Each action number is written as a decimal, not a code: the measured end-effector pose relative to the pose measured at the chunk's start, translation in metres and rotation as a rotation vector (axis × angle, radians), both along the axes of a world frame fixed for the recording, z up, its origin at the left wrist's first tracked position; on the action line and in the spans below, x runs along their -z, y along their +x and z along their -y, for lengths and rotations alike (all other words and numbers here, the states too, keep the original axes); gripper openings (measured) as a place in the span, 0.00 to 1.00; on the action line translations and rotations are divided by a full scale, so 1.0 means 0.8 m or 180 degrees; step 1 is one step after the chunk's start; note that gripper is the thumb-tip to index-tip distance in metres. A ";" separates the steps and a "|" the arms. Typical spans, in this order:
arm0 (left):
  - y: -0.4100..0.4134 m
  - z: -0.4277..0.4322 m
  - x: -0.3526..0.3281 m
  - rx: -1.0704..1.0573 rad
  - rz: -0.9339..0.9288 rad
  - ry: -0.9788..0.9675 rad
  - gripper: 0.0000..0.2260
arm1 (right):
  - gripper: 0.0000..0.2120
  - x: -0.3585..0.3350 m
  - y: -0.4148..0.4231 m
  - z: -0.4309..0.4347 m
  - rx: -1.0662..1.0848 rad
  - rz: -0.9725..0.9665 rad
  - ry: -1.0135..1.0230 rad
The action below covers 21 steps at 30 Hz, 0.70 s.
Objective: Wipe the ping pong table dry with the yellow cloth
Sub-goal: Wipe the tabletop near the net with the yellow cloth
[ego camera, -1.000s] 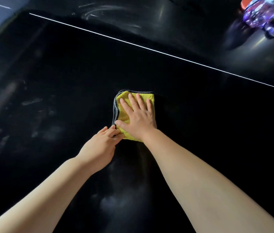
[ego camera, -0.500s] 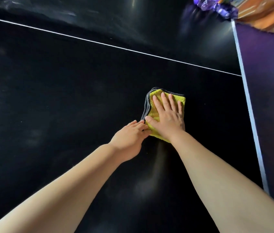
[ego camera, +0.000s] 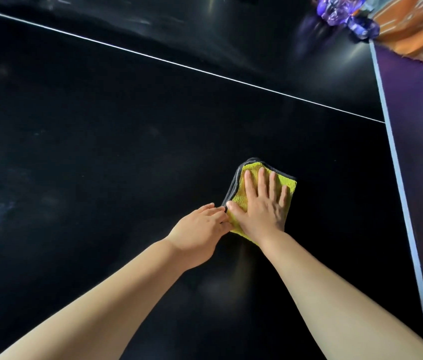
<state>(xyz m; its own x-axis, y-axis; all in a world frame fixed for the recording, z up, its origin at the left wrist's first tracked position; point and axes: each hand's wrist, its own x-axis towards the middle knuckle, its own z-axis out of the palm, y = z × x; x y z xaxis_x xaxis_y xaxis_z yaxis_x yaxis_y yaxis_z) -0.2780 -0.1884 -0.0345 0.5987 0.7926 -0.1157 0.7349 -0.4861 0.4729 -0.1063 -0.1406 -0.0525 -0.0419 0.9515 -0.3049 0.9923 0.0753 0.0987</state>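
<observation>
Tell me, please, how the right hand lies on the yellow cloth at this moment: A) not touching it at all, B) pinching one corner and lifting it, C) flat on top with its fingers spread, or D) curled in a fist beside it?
C: the right hand lies flat on the yellow cloth with its fingers straight and spread, pressing it onto the table.

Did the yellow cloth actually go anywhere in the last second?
Yes. The yellow cloth, pressed flat under the right hand, slid to the right, ending much nearer the table's pale side edge line.
</observation>
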 end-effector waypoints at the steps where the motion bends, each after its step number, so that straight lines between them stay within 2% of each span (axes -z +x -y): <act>1: -0.019 0.007 -0.001 -0.0045 -0.0011 0.0007 0.22 | 0.40 0.000 -0.020 0.003 -0.0056 -0.0005 0.0001; 14: -0.280 0.128 -0.008 -0.1006 0.0014 0.0316 0.25 | 0.42 0.000 -0.310 0.064 -0.1024 -0.0355 -0.0007; 21: -0.364 0.233 -0.005 -0.1338 -0.0200 0.0347 0.27 | 0.42 -0.005 -0.410 0.146 -0.1577 -0.0459 -0.0170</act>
<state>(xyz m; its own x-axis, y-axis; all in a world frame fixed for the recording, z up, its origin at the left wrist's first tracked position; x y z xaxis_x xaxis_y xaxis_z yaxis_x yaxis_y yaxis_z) -0.5690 -0.3745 -0.0307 0.2161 0.9754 -0.0438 0.9051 -0.1833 0.3836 -0.4339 -0.2575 -0.0486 -0.5285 0.7902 -0.3104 0.8396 0.5407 -0.0532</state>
